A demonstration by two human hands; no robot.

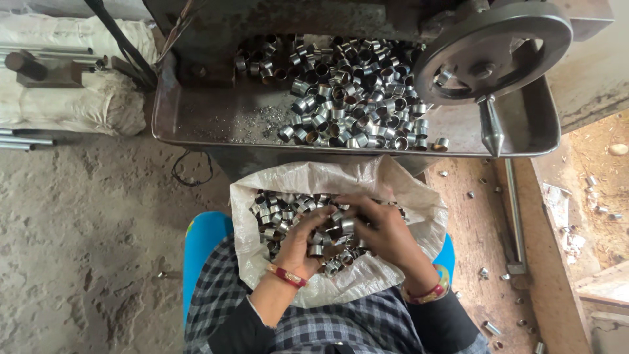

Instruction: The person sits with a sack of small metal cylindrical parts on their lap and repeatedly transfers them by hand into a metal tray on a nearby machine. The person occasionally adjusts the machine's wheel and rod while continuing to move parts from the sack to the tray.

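Both hands dig into metal rings (278, 216) in a white sack (393, 190) on the lap: left hand (303, 244) and right hand (380, 229), fingers curled around rings. At 12 o'clock, a tray (216, 118) holds more.

Both forearms are extended forward from the lower edge of the view, toward twelve o'clock. The left hand (306, 242) is held palm down with fingers curled, its wrist ringed by a red bangle. The right hand (380, 231) is angled toward ten o'clock, fingers bent and overlapping the left hand's fingertips.
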